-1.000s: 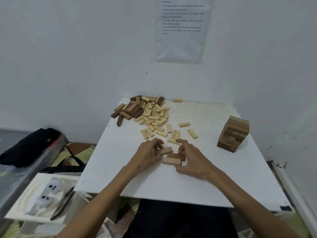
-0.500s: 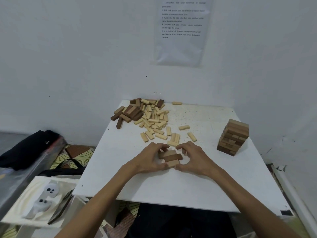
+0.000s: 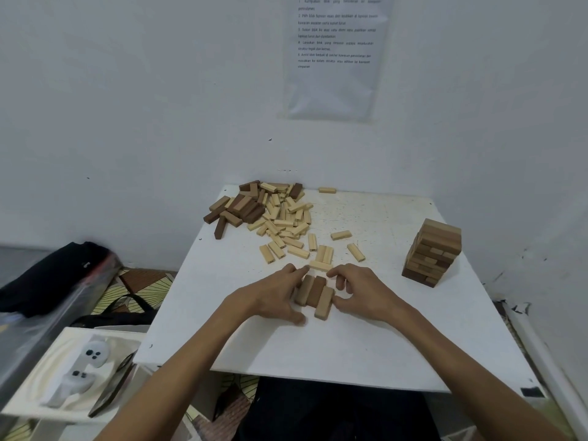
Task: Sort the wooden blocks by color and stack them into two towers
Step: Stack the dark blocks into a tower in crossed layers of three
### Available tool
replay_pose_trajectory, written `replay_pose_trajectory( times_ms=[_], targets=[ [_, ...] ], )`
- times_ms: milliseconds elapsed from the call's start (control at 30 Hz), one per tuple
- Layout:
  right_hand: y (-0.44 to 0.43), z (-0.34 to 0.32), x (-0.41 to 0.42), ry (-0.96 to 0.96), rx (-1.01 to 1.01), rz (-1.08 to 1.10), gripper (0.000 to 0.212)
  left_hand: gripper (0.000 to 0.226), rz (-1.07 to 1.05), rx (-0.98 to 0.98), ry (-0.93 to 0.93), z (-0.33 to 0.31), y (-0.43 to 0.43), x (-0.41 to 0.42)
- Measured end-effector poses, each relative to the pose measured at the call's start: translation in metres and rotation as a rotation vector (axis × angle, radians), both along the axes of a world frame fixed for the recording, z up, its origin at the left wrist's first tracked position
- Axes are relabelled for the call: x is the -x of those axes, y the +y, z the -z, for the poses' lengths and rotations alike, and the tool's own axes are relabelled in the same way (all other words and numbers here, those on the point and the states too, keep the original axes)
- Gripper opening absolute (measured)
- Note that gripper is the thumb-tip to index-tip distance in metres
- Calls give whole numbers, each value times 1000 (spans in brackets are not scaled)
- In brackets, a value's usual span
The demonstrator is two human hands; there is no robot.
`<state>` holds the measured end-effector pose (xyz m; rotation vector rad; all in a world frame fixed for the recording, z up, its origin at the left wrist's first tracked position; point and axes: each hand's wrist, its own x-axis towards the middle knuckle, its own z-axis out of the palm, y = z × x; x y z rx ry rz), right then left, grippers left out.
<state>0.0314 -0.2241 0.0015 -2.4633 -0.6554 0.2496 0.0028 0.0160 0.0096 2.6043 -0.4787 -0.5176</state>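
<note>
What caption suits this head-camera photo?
Both hands, left and right, square up three blocks on a white table.

Just one cam here, head-mounted, looking forward and down from the near edge of the surface (image 3: pixel 350 345). Wide angle, pretty close in, both forearms reach in from the bottom, and the wall (image 3: pixel 159 90) fills the top half.

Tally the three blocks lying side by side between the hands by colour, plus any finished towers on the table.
Tan blocks: 1, touched by the left hand
Dark brown blocks: 1
Pale blocks: 1, beside the right hand
Towers: 1, on the table's right side
Total: 3 blocks, 1 tower
</note>
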Motion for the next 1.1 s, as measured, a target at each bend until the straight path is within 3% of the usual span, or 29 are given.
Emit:
replay_pose_trajectory(
  times_ms=[133, 300, 400, 567, 933, 1100],
  targets=[
    [-3, 4, 0, 37, 14, 20, 44, 98, -13, 55, -17, -5, -1, -4],
    [-11, -5, -5, 147, 145, -148, 86, 99, -57, 43, -88, 1, -5, -8],
    [-10, -4, -9, 124, 144, -158, 98, 84, -78, 73, -138, 6, -7, -10],
    [-8, 2, -14, 36, 147, -157, 72, 67, -88, 100, -147, 9, -6, -10],
    [-7, 15, 0, -30, -11, -63, 66, 70, -121, 108, -212, 16, -9, -5],
    [-6, 8, -2, -37, 7, -67, 68, 75, -112, 161, -241, 14, -6, -11]
  ],
)
